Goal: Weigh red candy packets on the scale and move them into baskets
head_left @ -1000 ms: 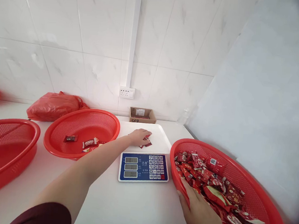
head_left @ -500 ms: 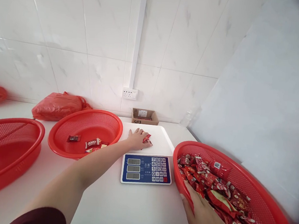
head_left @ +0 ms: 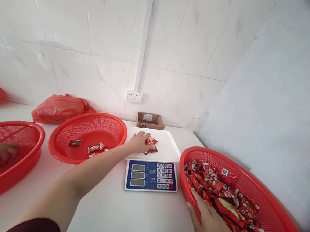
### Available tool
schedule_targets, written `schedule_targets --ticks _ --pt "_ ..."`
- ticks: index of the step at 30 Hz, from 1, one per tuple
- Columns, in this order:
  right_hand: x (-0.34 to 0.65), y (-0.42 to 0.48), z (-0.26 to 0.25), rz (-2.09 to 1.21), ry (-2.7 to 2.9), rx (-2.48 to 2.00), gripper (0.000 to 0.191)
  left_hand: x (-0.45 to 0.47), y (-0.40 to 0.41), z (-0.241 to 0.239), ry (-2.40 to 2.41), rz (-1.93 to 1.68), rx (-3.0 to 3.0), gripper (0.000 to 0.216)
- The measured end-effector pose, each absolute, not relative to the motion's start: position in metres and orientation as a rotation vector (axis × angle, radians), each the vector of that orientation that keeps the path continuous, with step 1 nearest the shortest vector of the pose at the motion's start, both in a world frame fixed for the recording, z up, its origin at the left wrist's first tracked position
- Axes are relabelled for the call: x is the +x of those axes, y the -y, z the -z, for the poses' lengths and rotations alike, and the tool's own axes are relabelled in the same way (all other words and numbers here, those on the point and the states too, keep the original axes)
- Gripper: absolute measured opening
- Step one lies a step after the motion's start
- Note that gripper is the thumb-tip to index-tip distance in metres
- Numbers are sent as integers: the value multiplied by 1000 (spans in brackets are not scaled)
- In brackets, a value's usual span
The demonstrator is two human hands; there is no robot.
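Observation:
My left hand (head_left: 139, 142) reaches across to the white pan of the electronic scale (head_left: 165, 146) and its fingers close on a few red candy packets (head_left: 150, 145) lying there. My right hand (head_left: 211, 229) grips the near rim of the red basket (head_left: 272, 213) at the right, thumb inside; this basket holds several red-wrapped candies (head_left: 224, 197). The scale's blue keypad panel (head_left: 151, 175) faces me.
A middle red basket (head_left: 87, 123) holds a few candy packets (head_left: 93, 148). Another person's hand (head_left: 0, 153) is inside the left red basket (head_left: 28, 132). A red plastic bag (head_left: 58, 109), a small cardboard box (head_left: 150, 120) and a wall socket (head_left: 135, 96) are at the back.
My left hand's fingers shifted over the packets on the scale pan. Another person's hand has come into the left basket. My right hand stays on the right basket's rim.

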State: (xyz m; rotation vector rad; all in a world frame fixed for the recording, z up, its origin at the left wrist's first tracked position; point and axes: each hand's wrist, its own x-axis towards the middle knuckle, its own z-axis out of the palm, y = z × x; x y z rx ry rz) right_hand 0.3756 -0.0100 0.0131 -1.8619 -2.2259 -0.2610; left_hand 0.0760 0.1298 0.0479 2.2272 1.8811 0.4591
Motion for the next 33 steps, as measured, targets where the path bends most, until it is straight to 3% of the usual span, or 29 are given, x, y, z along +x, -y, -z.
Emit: schedule_targets --ticks 9,33 --pt "375 9 -16 258 2217 -1842 46 84 -123 -44 -1897 -385 2159 83" --pt "375 9 -15 307 2222 -1808 45 82 -132 -36 -1775 -456 2285 70"
